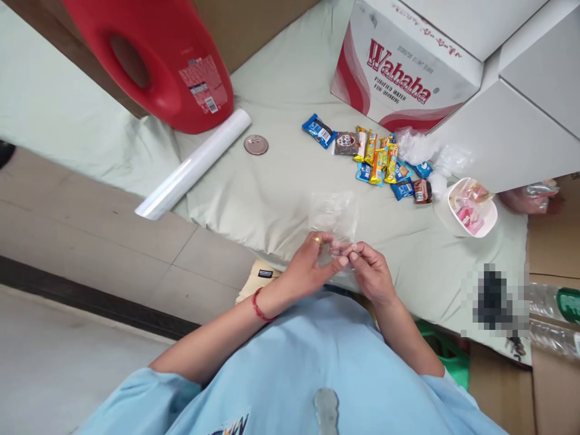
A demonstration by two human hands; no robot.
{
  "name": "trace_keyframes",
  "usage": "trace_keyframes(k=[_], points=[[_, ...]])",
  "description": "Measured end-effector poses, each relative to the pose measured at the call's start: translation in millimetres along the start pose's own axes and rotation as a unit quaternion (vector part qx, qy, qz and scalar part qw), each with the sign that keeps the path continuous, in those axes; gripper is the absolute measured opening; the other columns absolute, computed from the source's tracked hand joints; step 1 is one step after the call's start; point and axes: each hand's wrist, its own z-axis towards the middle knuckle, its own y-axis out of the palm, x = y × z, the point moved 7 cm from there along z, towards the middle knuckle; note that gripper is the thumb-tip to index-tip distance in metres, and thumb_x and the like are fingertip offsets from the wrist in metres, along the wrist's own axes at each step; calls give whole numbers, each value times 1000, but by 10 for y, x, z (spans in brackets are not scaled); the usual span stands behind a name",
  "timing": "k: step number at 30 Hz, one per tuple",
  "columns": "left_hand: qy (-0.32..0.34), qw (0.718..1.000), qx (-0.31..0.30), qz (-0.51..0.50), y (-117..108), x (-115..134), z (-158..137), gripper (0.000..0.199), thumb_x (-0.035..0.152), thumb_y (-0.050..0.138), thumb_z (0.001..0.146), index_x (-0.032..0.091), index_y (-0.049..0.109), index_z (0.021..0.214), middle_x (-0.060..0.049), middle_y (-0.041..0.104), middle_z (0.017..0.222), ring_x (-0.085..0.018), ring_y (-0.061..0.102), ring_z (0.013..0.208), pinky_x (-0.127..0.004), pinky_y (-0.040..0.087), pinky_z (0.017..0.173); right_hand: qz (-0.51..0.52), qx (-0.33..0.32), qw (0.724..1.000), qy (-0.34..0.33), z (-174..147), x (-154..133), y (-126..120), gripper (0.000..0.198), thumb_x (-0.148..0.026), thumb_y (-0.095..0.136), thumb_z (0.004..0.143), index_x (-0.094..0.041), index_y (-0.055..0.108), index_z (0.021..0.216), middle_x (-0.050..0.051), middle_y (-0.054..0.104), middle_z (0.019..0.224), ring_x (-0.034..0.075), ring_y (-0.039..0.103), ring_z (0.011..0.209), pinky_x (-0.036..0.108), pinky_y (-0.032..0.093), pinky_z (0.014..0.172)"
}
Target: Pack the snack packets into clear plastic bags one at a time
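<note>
Pinches the clear plastic bag (334, 212) just below the frame's centre with the right hand (374, 275), rests the left hand (312, 264) against it in a grip too unclear to tell, and could tear it by tugging unevenly.

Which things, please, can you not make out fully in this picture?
Clear plastic bag: head view, partly covered by the left hand and right hand.
Red jug: head view, top cut off by the upper edge; its fine label print is too small.
Dark object: head view, masked by pixelation.
</note>
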Motion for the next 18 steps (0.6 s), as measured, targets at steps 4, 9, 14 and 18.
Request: trace_keyframes(k=[4,9,14,18], points=[[-56,992,13,-113,99,-140,136,40,56,78,83,21,67,99,-8,75,105,-24,69,100,-41,54,94,-61,22,998,-14,-16,-18,-28,23,-50,73,95,-28,76,100,3,81,108,24,76,100,43,60,99],[-84,958,139,-237,-290,-277,158,32,46,86,76,20,69,85,-5,78,98,-19,70,96,-33,53,88,-56,177,983,-7,-48,-37,-473,33,-58,74,90,-26,72,97,5,80,98,24,75,87,40,63,81],[-112,934,193,-281,-714,-369,83,35,41,91,68,21,67,84,-3,75,87,-16,69,84,-27,54,72,-80,260,962,0,-154,-26,-945,38,-58,78,83,-23,68,95,7,79,94,22,73,78,37,60,71],[-138,939,192,-249,-903,-402,-7,33,32,90,66,18,70,88,-5,76,93,-16,69,86,-27,56,75,-117,278,953,17,-243,27,-1129,41,-60,78,82,-22,70,97,5,76,85,19,68,68,35,58,64]])
